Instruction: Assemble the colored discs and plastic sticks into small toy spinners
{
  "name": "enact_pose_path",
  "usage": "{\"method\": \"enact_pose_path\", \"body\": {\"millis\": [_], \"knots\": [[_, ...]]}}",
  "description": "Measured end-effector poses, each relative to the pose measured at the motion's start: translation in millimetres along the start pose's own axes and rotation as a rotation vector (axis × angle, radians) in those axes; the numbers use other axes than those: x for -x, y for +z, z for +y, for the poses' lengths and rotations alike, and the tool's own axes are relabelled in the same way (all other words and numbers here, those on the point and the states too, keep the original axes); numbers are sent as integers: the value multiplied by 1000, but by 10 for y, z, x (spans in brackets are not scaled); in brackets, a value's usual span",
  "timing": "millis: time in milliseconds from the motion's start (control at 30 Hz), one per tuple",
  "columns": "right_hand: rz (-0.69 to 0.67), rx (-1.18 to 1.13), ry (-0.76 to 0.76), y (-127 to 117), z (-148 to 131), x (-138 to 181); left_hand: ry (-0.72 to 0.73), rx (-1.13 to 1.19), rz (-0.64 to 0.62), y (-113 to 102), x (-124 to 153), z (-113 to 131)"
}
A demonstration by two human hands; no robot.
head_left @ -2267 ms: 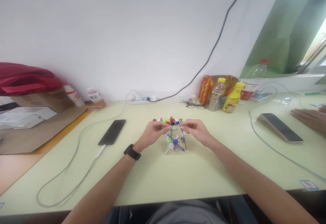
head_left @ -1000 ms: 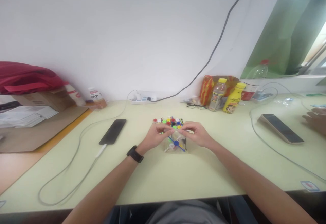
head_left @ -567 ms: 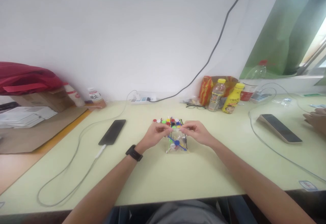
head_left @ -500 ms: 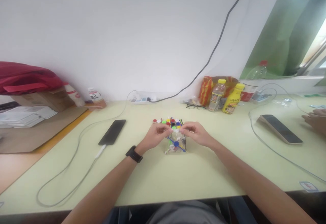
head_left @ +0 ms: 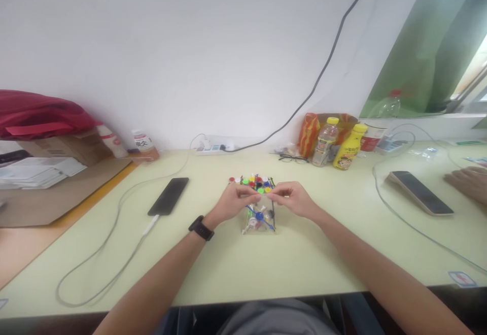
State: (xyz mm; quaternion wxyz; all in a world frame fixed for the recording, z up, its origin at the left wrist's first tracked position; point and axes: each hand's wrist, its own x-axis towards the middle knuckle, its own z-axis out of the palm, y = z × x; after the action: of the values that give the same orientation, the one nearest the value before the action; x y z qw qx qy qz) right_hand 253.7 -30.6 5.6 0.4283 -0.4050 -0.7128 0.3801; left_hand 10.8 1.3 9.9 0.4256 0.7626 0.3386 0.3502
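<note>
A small clear plastic bag (head_left: 264,227) hangs at the middle of the table, its top edge pinched between both my hands. My left hand (head_left: 235,201), with a black watch on its wrist, is closed on the left part of that edge. My right hand (head_left: 292,199) pinches the edge from the right, its fingertips close to the left ones. Inside the bag are a blue crossed piece (head_left: 259,216) and other small plastic parts. Just behind the hands lie several coloured round pieces (head_left: 246,181), partly hidden by my fingers.
A black phone (head_left: 168,196) on a charging cable lies to the left. Bottles (head_left: 326,144), glasses (head_left: 293,159) and a power strip (head_left: 210,151) stand along the wall. At right are a tilted phone-like device (head_left: 420,193) and another person's hand (head_left: 467,182).
My fingertips have come closer together along the bag's top edge. The bag's lower end has shifted slightly left. The other person's hand at right has moved a little inward.
</note>
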Motion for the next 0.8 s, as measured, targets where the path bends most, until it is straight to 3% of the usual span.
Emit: {"method": "enact_pose_path", "body": {"millis": [367,567,800], "knots": [[-60,-49,110,-152,-83,-5,-59,0,21,-148,-2,-33],[-112,-38,104,-193,-68,1,-104,-56,33,-171,-3,-74],[-114,-26,90,-264,-71,-9,-90,53,-12,-167,-18,-83]]}}
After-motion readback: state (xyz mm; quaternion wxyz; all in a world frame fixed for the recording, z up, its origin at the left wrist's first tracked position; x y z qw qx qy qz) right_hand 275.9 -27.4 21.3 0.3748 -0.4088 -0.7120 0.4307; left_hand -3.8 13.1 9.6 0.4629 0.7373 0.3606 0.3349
